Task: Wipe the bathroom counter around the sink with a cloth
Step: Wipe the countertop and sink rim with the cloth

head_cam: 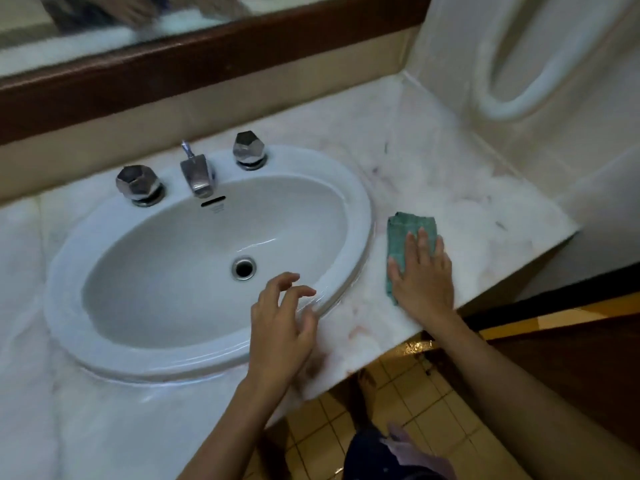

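On the far left of my view the pale marble tabletop (24,278) runs along the wall, under a mirror (104,19) with a dark wooden frame. The white oval sink (62,278) is set into this tabletop. At its back edge stand a chrome knob (138,185), then the chrome tap (196,174) in the middle, then a second knob (248,150). The drain (244,268) is open at the bottom of the basin.

Further to the right, my left hand (280,327) is over the near right part of the sink rim. Its fingers are loosely curled and spread a little, and they hold nothing. The picture is a bit blurred here, so I cannot tell if the fingertips touch the rim or only hang just above it.

Next comes the green cloth (408,226). It lies folded on the tabletop just beside the right side of the sink, near the front edge. My right hand (424,278) lies flat on the near half of the cloth, fingers straight and close together, palm down, pressing it on the marble. The far half of the cloth shows beyond the fingertips.

On the far right the tabletop ends at a cream wall with a white curved fixture (502,102). Below the front edge I see yellow floor tiles (398,410).
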